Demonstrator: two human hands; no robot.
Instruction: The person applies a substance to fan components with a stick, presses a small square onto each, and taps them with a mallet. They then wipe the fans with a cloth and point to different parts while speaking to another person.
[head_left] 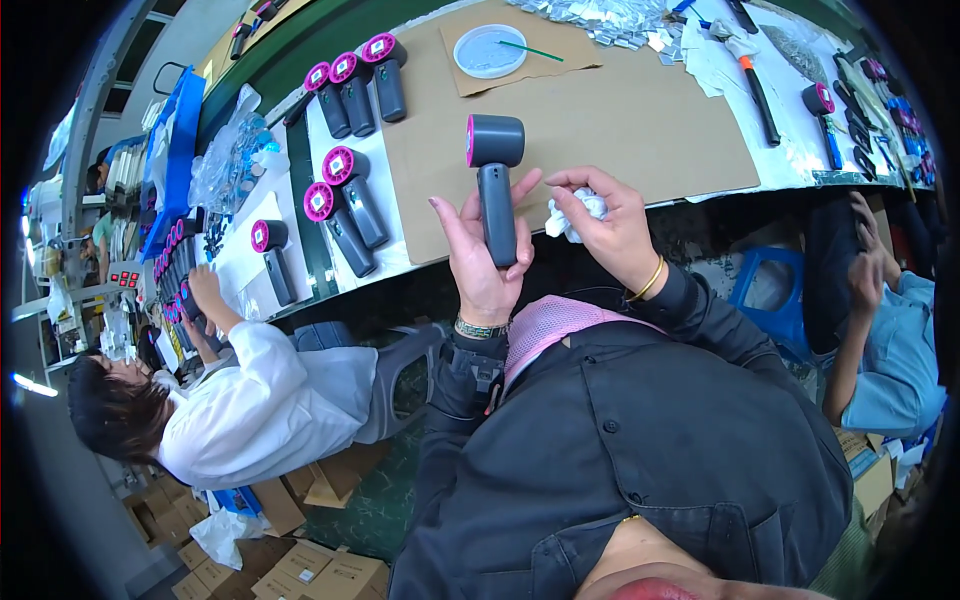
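Observation:
In my left hand (478, 262) is a dark grey handheld fan (497, 215) with a round head and a pink rim, held upright by its handle. My right hand (612, 228), close beside it on the right, pinches a crumpled white cloth or tissue (575, 216). The cloth and the fan are apart. Beyond my hands, a brown cardboard sheet (610, 130) covers the bench. A shallow round dish (489, 52) with a thin green stick (532, 50) across its rim sits on a piece of cardboard there.
Several similar fans (352, 95) lie on the bench to the left. A hammer-like tool with a black handle (762, 105) and a heap of small metal pieces (610, 20) lie at the back right. Co-workers sit on both sides, near a blue stool (768, 290).

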